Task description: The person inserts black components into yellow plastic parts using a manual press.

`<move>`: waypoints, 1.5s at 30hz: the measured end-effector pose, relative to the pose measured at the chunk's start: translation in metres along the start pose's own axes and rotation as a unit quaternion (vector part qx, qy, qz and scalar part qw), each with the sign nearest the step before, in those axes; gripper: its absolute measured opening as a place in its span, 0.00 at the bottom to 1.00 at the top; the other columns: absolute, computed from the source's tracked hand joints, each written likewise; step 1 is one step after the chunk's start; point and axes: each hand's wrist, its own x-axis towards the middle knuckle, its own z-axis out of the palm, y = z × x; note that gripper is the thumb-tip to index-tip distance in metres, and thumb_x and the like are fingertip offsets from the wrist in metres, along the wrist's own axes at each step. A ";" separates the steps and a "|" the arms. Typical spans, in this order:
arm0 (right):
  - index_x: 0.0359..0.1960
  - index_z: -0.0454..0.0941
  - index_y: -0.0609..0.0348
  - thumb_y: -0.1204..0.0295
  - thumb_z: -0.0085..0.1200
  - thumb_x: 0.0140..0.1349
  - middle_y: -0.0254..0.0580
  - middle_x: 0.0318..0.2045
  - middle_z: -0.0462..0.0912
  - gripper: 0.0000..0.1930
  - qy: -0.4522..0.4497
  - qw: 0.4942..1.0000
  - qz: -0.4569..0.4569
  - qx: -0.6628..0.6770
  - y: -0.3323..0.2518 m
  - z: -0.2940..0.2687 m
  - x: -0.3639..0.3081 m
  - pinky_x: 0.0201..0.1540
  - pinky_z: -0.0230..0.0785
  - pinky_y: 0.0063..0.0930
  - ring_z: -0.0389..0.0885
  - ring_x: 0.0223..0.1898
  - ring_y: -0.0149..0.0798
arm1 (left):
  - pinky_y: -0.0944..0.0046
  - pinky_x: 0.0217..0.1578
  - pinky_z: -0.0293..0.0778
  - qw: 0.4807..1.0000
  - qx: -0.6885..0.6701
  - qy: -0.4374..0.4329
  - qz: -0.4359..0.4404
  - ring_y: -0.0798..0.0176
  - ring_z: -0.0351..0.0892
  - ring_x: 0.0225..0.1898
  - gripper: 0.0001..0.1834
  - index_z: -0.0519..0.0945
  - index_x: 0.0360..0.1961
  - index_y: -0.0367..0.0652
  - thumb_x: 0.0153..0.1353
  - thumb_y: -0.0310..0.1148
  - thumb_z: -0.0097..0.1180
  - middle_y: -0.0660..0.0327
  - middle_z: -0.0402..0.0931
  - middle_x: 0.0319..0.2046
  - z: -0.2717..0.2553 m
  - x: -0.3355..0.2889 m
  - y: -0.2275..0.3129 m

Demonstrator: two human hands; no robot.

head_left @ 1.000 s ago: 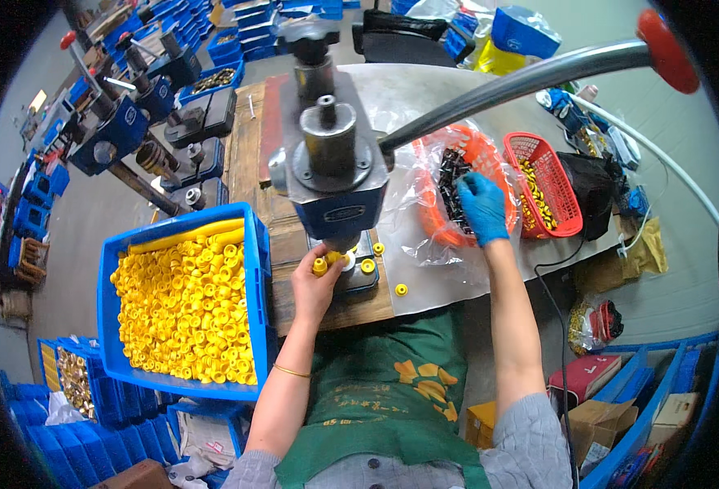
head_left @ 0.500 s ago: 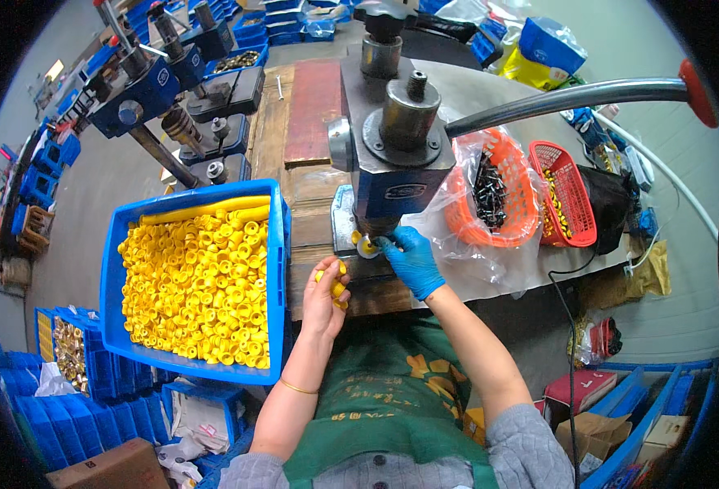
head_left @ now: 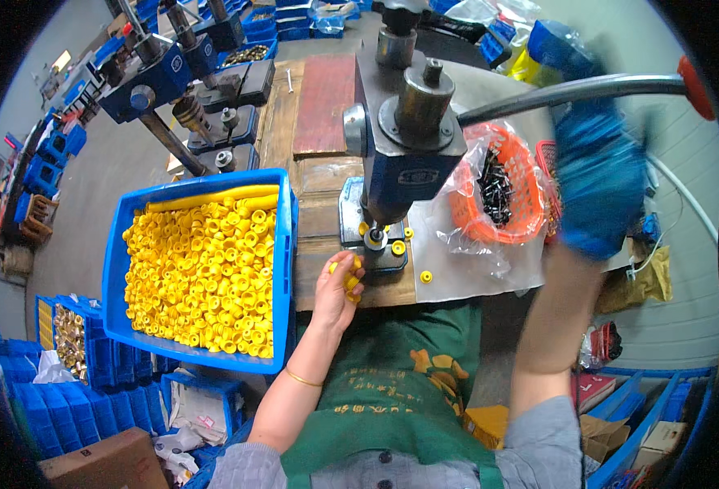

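My left hand [head_left: 340, 287] is bare and curled around a few small yellow plastic caps [head_left: 351, 281]. It hovers near the front of a blue hand-lever press [head_left: 412, 171]. Under the press's ram is a pale round fixture [head_left: 375, 238], with loose yellow caps beside it on the base. My right hand [head_left: 597, 175], in a blue glove, is raised at the right by the curved metal lever [head_left: 538, 96]. Motion smears its fingers, so its grip cannot be made out. To the left, a blue bin [head_left: 284, 277] holds a heap of yellow caps.
An orange basket [head_left: 530, 208] of dark metal parts stands right of the press, with a red basket mostly hidden behind my right hand. More presses [head_left: 143, 94] stand at the back left. A single yellow cap [head_left: 426, 277] lies on the plastic sheet.
My right hand has left the fixture under the ram and swung up and right to the lever. My left hand still holds yellow caps and has shifted slightly right. The view has shifted a little.
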 end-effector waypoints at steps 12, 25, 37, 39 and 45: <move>0.62 0.36 0.66 0.78 0.50 0.46 0.51 0.63 0.41 0.43 -0.189 0.873 0.335 -0.300 -0.048 0.020 -0.143 0.63 0.30 0.33 0.35 0.65 0.41 | 0.74 0.20 0.61 1.000 0.012 0.007 -0.011 0.70 0.69 0.29 0.09 0.68 0.37 0.47 0.55 0.32 0.52 0.63 0.71 0.31 0.003 0.015 -0.008; 0.49 0.68 0.63 0.72 0.39 0.57 0.50 0.47 0.72 0.18 0.073 0.930 0.244 -0.263 0.020 0.037 -0.065 0.53 0.58 0.34 0.70 0.50 0.42 | 0.74 0.20 0.62 0.999 0.024 0.019 0.043 0.70 0.69 0.28 0.12 0.68 0.39 0.44 0.53 0.30 0.54 0.65 0.69 0.28 0.003 0.022 0.003; 0.44 0.67 0.60 0.75 0.48 0.54 0.54 0.35 0.74 0.15 -0.156 0.907 0.098 -0.379 0.191 0.046 -0.165 0.38 0.67 0.37 0.73 0.36 0.55 | 0.75 0.24 0.65 0.925 0.315 0.056 0.203 0.73 0.69 0.24 0.11 0.72 0.35 0.39 0.50 0.26 0.57 0.66 0.70 0.25 0.011 0.041 -0.003; 0.43 0.67 0.59 0.73 0.49 0.54 0.52 0.34 0.75 0.14 -0.115 0.923 0.200 -0.307 0.182 0.047 -0.161 0.37 0.67 0.35 0.75 0.34 0.52 | 0.74 0.26 0.67 0.887 0.369 0.042 0.275 0.72 0.69 0.25 0.11 0.72 0.34 0.38 0.49 0.26 0.58 0.65 0.71 0.26 0.011 0.046 -0.006; 0.43 0.68 0.59 0.70 0.55 0.50 0.47 0.34 0.76 0.18 -0.078 0.919 0.249 -0.296 0.158 0.031 -0.152 0.37 0.68 0.32 0.77 0.34 0.45 | 0.64 0.33 0.70 0.718 0.598 -0.025 0.356 0.54 0.75 0.31 0.12 0.74 0.31 0.37 0.43 0.27 0.61 0.52 0.73 0.28 0.031 0.049 -0.003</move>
